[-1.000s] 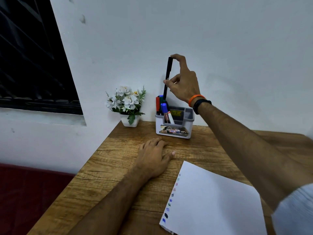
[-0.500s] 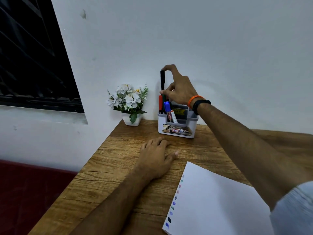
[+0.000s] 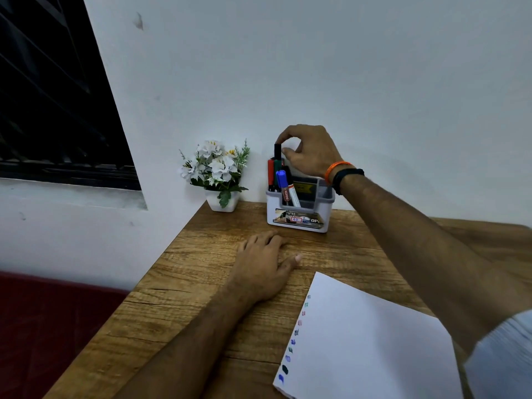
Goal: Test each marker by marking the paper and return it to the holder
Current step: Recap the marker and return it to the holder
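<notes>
Marker [image 3: 277,151] now lower, entering holder [image 3: 299,217].

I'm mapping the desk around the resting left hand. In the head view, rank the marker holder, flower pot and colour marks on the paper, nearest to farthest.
From the left hand:
1. Marker holder, just beyond the fingertips.
2. Flower pot, farther back and left, by the wall.
3. Colour marks, toward the camera on the right.

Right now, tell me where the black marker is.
In the head view, the black marker stands upright in the holder's back-left corner, pinched by the right hand, beside the red marker.
</notes>
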The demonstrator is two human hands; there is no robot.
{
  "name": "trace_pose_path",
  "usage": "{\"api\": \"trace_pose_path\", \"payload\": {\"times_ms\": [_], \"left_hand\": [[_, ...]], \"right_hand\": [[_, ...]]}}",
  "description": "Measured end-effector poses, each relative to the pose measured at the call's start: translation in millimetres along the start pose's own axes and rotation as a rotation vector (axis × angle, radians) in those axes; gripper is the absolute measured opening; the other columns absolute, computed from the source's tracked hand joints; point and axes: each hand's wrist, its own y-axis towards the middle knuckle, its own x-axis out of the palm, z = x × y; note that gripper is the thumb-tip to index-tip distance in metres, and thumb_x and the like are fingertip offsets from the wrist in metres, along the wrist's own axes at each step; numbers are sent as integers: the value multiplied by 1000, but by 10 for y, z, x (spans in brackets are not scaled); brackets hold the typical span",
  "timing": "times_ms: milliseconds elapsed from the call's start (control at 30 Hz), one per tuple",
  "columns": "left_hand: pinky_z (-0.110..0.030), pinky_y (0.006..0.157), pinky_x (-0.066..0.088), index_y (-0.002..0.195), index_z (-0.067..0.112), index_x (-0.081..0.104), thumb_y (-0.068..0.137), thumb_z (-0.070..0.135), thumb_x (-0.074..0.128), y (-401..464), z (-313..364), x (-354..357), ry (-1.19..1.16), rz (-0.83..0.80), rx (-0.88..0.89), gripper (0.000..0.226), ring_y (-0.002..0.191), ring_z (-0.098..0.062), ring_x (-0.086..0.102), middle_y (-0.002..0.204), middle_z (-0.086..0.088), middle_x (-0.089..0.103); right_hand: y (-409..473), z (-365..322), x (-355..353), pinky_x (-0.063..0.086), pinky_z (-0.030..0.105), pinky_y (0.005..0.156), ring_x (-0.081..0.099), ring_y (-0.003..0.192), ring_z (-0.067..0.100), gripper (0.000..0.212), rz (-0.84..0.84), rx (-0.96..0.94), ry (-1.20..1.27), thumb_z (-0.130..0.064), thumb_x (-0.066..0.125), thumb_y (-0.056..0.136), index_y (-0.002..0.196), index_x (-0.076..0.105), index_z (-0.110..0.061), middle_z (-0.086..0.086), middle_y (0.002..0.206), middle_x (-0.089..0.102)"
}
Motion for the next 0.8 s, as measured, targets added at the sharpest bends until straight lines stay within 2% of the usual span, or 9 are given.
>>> {"api": "trace_pose_path", "payload": {"times_ms": [100, 200, 367, 500, 567, 800], "left_hand": [[-45, 116, 18, 140, 29, 42, 93, 64, 34, -4, 3, -7, 1, -2, 0, 59, 142, -17, 25, 154, 2, 33], [-45, 116, 18, 141, 30, 41, 93, 64, 34, 0, 2, -7, 1, -6, 0, 59, 142, -17, 25, 154, 3, 32], [-45, 115, 19, 140, 29, 43, 92, 65, 34, 5, -23, 15, 4, 6, 7, 60, 141, -16, 26, 154, 4, 33], [-44, 115, 19, 140, 28, 43, 93, 64, 34, 0, -20, 9, 0, 10, 12, 60, 141, -17, 26, 154, 3, 33], [-44, 115, 20, 140, 28, 43, 93, 64, 34, -2, -20, 8, -1, 13, 13, 60, 141, -17, 26, 153, 3, 33], [-45, 116, 19, 141, 29, 42, 93, 63, 35, -3, -7, -2, 2, 2, 5, 59, 141, -17, 25, 153, 2, 33]], "right_hand": [[40, -6, -8, 53, 40, 90, 55, 72, 5, 13, 24, -4, 45, -24, 66, 88, 98, 72, -17, -3, 105, 73], [52, -1, 4, 54, 40, 88, 53, 65, -7, 14, 71, -21, 54, -27, 69, 87, 96, 72, -19, -5, 97, 74], [36, 22, 21, 52, 44, 93, 57, 83, 6, 15, 24, 9, 37, -26, 70, 85, 97, 78, -22, -4, 103, 76], [-53, 3, 48, 54, 43, 90, 61, 91, 12, 21, -134, 47, 3, -19, 66, 80, 98, 77, -22, -2, 110, 73], [-85, 4, 45, 54, 43, 91, 62, 96, 14, 22, -146, 75, 16, -19, 64, 81, 99, 77, -23, -2, 112, 72], [-124, 14, -1, 51, 43, 93, 55, 88, 10, 19, -106, 114, 37, -21, 66, 84, 99, 77, -27, -1, 116, 71]]}}
